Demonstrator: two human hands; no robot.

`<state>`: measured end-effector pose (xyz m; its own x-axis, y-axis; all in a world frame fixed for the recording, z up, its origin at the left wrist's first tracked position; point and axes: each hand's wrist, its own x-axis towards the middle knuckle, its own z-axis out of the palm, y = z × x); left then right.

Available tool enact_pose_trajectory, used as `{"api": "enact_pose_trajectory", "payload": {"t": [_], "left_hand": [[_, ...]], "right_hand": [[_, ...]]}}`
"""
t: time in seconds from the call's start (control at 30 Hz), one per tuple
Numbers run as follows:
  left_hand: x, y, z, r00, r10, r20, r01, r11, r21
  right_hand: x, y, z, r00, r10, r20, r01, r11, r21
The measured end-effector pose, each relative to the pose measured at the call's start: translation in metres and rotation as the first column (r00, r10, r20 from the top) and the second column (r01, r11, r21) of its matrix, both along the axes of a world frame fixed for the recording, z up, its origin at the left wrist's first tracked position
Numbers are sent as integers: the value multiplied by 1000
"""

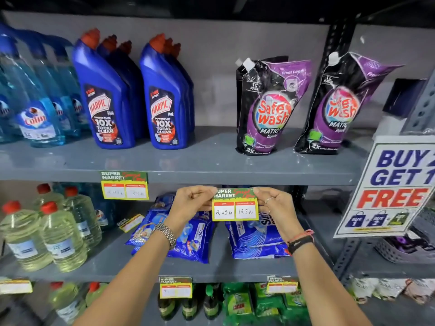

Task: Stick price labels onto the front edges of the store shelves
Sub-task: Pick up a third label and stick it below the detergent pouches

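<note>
A green and yellow price label [235, 205] reading 249 and 125 is held up just below the front edge of the upper grey shelf [282, 178]. My left hand [193, 200] pinches its left side and my right hand [273, 203] pinches its right side. Its top edge sits close to the shelf lip; I cannot tell whether it touches. Another label [124, 185] is stuck on the same edge further left. Two more labels [175, 287] [282, 284] hang on the edge of the shelf below.
Blue Harpic bottles [164, 100] and purple Safe Wash pouches [270, 107] stand on the upper shelf. Blue detergent packs [254, 241] and clear bottles with red caps [61, 238] fill the middle shelf, where a loose label [131, 222] lies. A "Buy 2 Get 1 Free" sign [395, 187] hangs at right.
</note>
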<state>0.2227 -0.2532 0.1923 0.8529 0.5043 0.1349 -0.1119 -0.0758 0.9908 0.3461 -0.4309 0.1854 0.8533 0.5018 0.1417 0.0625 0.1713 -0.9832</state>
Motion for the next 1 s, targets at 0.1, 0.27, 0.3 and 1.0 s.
{"api": "enact_pose_trajectory", "payload": {"t": [0.1,0.27,0.3,1.0], "left_hand": [[-3,-5,1,1000,-2,8,2,1000,-4],[15,-32,13,996,-63,59,55,991,123],[24,-40,17,996,-72,52,59,977,207],[97,-104,57,998,43,50,-66,689,722]], "right_hand": [[-3,-5,1,999,-12,45,13,1000,-25],[9,-44,10,963,-125,238,140,989,-48],[15,-56,13,949,-167,269,185,982,-43],[60,-107,29,699,-503,508,616,784,-72]]}}
